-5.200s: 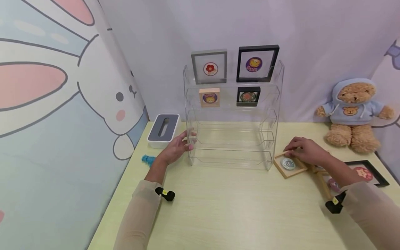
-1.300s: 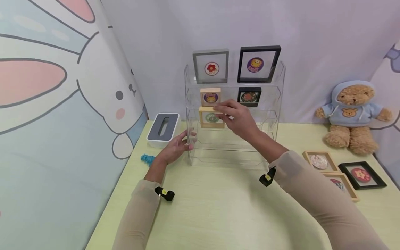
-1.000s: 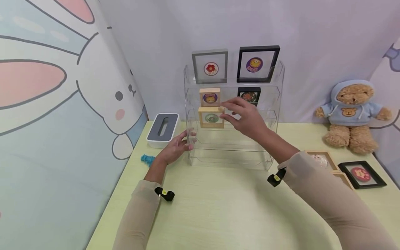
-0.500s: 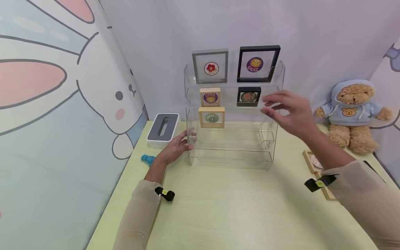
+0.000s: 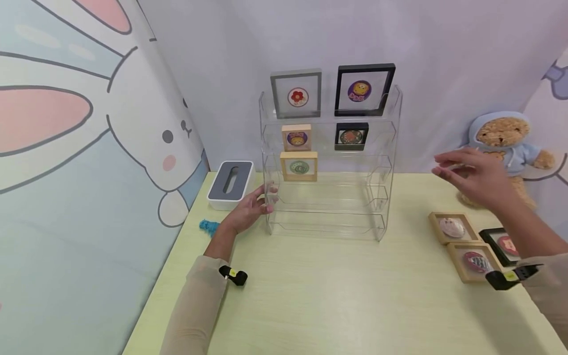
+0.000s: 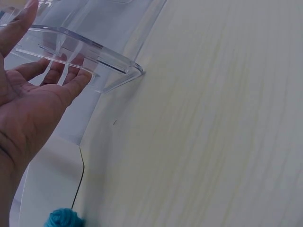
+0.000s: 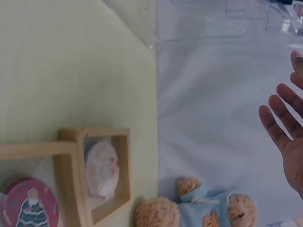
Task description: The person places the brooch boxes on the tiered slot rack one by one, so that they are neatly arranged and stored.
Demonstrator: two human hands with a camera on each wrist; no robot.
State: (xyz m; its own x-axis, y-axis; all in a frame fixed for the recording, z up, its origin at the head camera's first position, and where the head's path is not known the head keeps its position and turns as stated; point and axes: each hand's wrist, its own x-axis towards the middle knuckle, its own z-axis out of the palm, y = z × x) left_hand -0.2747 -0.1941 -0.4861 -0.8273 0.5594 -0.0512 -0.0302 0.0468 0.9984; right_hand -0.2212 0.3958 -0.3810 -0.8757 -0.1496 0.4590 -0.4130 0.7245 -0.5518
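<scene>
Below the right hand (image 5: 481,182), on the counter (image 5: 328,291), lies the farther wooden frame (image 5: 453,228), almost square, without clear long axis. This nearer hand is empty, fingers parted; the left hand (image 5: 248,212) touches the clear rack (image 5: 328,213), whether gripping I cannot tell.

One square grey frame (image 5: 296,96), three black frames (image 5: 365,90) (image 5: 351,137) (image 5: 501,246), one pale peach frame (image 5: 296,138) and three light-wood frames (image 5: 299,166) (image 5: 453,228) (image 5: 475,261) are counted, eight in all. One clear acrylic rack (image 5: 328,227), one pale wood-grain table (image 5: 328,296), one white box with a grey slotted top (image 5: 228,196), one small blue object (image 5: 208,227) and one brown plush bear in a light-blue hoodie (image 5: 514,159) are seen, with two bare hands (image 5: 248,209) (image 5: 477,180) and two black wrist cameras (image 5: 233,275) (image 5: 510,277).
</scene>
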